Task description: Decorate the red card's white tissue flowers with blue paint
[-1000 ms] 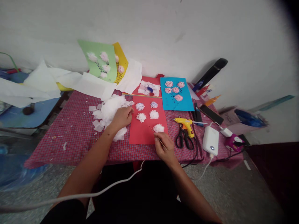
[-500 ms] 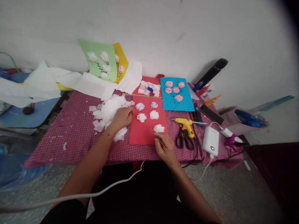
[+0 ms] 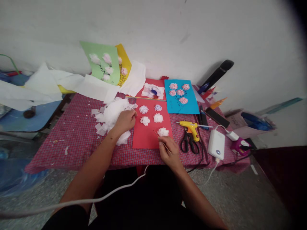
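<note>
A sheet of red paper (image 3: 145, 137) lies before me with several crumpled tissue flowers on it, two speckled with blue and the others white. In my right hand (image 3: 169, 150) is a thin stick (image 3: 165, 146) with a reddish tip, slanting over the lower part of the sheet, close beside the lowest white tissue flower (image 3: 163, 131). My left hand (image 3: 126, 120) rests at the sheet's left edge with its fingers curled together; whatever they may hold is hidden. Under and behind that hand spreads a heap of white tissue pieces (image 3: 111, 113).
Right of the sheet lie a yellow glue gun (image 3: 192, 127), black scissors (image 3: 189, 143) and a white power bank (image 3: 216, 144). Behind are a blue flower card (image 3: 172, 107) and a paint-stained tissue (image 3: 146, 91). Green card (image 3: 96, 48) leans on the wall. A white cable (image 3: 115, 190) crosses below.
</note>
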`<state>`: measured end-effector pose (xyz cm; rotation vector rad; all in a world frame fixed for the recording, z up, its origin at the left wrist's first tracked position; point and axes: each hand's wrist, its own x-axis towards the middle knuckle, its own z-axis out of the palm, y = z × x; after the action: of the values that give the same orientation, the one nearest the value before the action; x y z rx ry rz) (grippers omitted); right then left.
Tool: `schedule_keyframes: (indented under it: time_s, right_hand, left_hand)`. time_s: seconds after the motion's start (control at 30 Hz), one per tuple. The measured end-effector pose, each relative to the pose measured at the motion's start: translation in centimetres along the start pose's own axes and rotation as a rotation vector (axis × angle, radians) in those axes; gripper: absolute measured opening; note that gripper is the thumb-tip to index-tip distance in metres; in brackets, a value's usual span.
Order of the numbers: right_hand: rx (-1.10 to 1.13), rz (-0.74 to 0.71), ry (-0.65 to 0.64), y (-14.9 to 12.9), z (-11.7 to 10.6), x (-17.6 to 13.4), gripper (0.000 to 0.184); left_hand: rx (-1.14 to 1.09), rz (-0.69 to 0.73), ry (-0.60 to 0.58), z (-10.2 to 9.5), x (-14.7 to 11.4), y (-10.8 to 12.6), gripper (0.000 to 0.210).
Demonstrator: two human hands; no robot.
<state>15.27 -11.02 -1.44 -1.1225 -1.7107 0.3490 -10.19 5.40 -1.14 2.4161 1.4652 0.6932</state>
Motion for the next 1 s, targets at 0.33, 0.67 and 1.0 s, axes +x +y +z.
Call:
schedule_keyframes:
  time_s: [0.33, 0.67, 1.0]
  right_hand:
    - [-0.026, 0.004, -0.004, 0.30, 0.02, -0.29, 0.026]
    - [-0.002, 0.001, -0.002, 0.10, 0.05, -0.09, 0.026]
    - [0.001, -0.002, 0.003, 0.15, 0.11, -0.14, 0.028]
  left_hand:
    - [0.002, 0.001, -0.003, 0.06, 0.04, -0.08, 0.022]
    - [-0.006, -0.004, -0.004, 0.14, 0.05, -0.14, 0.021]
    - [-0.013, 0.000, -0.009, -0.02, 0.09, -0.01, 0.019]
